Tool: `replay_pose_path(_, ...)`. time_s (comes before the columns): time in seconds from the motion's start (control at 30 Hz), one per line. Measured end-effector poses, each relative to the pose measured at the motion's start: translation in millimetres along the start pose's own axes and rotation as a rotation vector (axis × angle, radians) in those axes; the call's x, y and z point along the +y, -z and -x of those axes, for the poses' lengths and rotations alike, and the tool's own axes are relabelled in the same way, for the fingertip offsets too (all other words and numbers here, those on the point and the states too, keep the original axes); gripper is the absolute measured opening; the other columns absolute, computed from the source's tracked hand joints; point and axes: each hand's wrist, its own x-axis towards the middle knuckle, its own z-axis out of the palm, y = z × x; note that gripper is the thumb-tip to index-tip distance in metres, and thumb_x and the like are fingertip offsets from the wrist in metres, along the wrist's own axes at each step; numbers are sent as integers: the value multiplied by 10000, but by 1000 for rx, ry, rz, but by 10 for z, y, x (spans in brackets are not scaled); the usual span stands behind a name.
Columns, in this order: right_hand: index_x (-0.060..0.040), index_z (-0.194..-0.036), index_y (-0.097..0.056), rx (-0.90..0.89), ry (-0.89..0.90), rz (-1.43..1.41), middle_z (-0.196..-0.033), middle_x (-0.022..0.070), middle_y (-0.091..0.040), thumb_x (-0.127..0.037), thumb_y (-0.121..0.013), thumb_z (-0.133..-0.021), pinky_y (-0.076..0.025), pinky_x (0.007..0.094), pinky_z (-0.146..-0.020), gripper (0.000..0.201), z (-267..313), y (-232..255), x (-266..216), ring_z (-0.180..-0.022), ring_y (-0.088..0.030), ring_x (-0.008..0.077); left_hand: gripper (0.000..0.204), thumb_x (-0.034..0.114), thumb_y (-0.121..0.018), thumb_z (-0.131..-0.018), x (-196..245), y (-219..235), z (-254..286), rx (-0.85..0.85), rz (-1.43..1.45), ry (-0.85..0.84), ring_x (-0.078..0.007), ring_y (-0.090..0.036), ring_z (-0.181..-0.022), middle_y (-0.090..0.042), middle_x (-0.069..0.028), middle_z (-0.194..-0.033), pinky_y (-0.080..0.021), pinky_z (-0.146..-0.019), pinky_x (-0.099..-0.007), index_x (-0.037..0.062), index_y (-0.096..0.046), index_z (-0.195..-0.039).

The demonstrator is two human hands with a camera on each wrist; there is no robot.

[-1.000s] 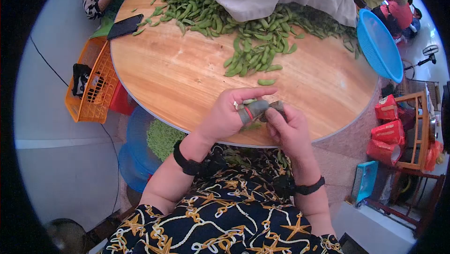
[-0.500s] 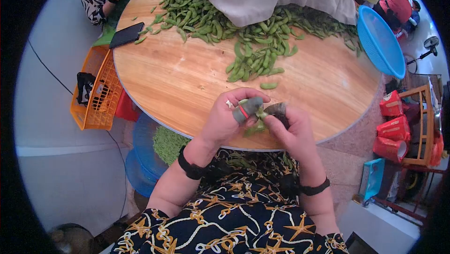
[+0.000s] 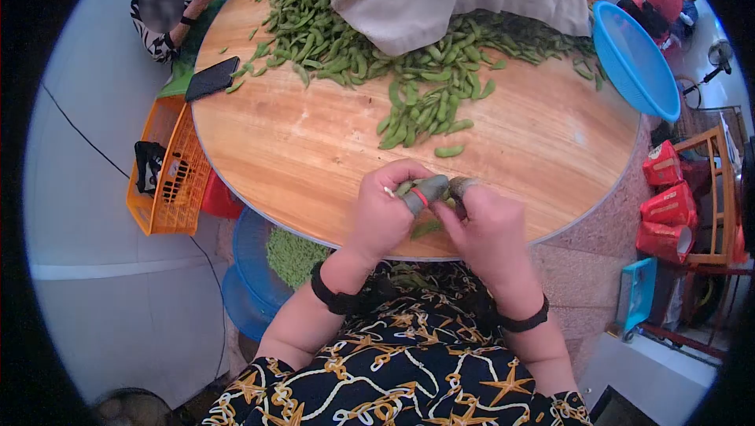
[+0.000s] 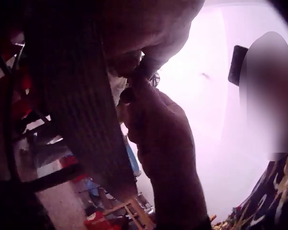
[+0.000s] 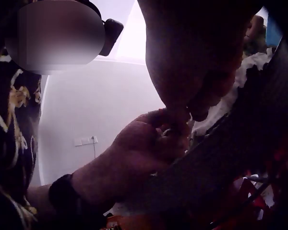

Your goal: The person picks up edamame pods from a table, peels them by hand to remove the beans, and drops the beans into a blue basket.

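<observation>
In the head view both hands meet above the near edge of the round wooden table. My left hand grips green edamame pods, its thumb wearing a grey cover with a red band. Against that thumb's tip, my right hand pinches an edamame pod between thumb and a finger in a dark cover; fingers hide most of the pod. More green shows just below the hands. A single loose pod lies beyond them. Both wrist views are dark and show the fingertips together.
A big heap of edamame pods spreads over the far side, partly under a grey cloth. A phone lies at the left edge, a blue basket at the right. Below left are an orange crate and shelled beans in a blue basket.
The fingertips drew slightly apart half a second ago with a pod between them, and now are close together again. The camera view has shifted a little.
</observation>
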Motion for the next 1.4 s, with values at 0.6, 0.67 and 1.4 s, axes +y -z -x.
replay_pose_path(0.6,-9,-738,-590,-29,-242,-511,-617,154,-557,-189,-681,-750,-410,323,-472,202,-111,68,147,-501,-535,249,172,176,-448,-916,54,51,-83,-15,509,200,-62,-411,-445,-513,-13,-649,-326,-388,-174,27,-529,-947)
replay_pose_path(0.67,-17,-727,-588,27,-268,-531,-603,144,-553,-195,-683,-749,-407,322,-464,203,-157,112,161,-493,-535,249,181,181,-425,-924,105,87,-72,14,642,184,-66,-408,-442,-512,-22,-653,-322,-384,-169,31,-522,-951)
replay_pose_path(1.4,-64,-705,-527,-186,-33,34,-620,129,-561,-256,-610,-781,-448,387,-479,222,-101,139,-4,-560,-573,308,130,54,-518,-853,20,-17,-5,39,119,173,-67,-504,-582,-578,-22,-766,-379,-451,-175,31,-599,-951)
